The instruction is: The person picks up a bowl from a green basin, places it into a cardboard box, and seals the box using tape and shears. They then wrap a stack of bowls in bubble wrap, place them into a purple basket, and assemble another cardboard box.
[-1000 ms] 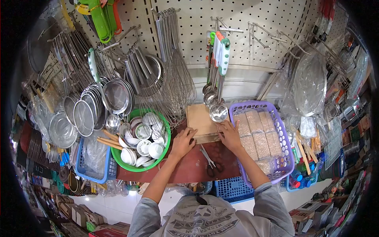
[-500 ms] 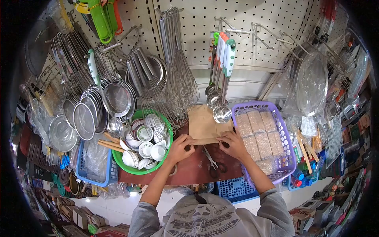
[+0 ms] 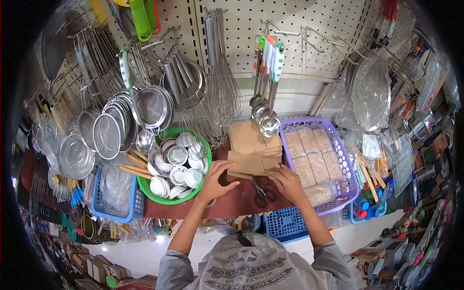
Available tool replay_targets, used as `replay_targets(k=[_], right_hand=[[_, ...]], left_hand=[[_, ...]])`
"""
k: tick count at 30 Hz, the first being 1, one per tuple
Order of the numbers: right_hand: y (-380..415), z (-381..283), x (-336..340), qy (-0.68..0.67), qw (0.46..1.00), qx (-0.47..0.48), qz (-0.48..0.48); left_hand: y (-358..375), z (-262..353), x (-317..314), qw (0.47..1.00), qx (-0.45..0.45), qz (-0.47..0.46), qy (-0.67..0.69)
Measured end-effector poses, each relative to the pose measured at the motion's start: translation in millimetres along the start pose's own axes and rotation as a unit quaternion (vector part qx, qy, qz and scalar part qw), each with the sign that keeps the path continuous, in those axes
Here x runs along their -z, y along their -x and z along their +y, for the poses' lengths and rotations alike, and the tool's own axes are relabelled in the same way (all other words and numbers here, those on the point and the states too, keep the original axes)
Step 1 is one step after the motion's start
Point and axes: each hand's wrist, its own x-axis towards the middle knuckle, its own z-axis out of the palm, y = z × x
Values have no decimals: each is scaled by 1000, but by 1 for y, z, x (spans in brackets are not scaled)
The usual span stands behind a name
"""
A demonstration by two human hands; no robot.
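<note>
A folded brown paper piece (image 3: 246,163) lies in front of a stack of brown paper (image 3: 249,135) on the red-brown table. My left hand (image 3: 216,181) is at the paper's left edge, fingers stretched out and thumb spread away from them. At the lower right corner, my right hand (image 3: 287,183) has its fingertips closed on the paper; its thumb is partly hidden. Scissors with dark handles (image 3: 263,195) rest just below the paper, between the hands. Ladles (image 3: 269,126) hang over the stack's right side.
A green basin (image 3: 208,181) of small white bowls stands left; a purple basket (image 3: 355,188) of bubble-wrapped blocks stands right. Whisks (image 3: 220,92) and strainers (image 3: 152,108) hang from the pegboard (image 3: 290,53). Blue baskets (image 3: 116,212) (image 3: 287,224) are near the table's front edge.
My left hand has opened from its pinch on the paper. The folded piece now sits nearer, with more of the stack showing behind it. The camera view has shifted slightly.
</note>
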Motion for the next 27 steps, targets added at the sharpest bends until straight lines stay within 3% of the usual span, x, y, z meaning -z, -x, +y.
replay_targets(k=[6,8,11,14,15,16,19,20,27], right_hand=[[6,-26,11,-35,998,-45,-14],[7,-35,11,-101,991,-85,-10],[8,-42,2,-179,977,-105,47],[12,-47,-10,-244,946,-167,130],[15,-48,-15,-264,931,-197,157],[20,-46,-24,-381,878,-247,148],[26,-42,-45,-465,832,-253,165],[31,-41,-47,-459,840,-263,120],[33,-62,-63,-448,843,-263,141]], left_hand=[[22,-3,-11,999,20,41,2],[29,-6,-12,998,12,59,29],[49,-8,-16,961,202,48,183],[55,1,-11,974,160,87,137],[60,-1,-14,968,167,102,160],[65,-4,-18,961,173,118,183],[70,3,-22,936,182,151,262],[71,6,-23,926,183,158,290],[80,9,-24,919,194,155,306]])
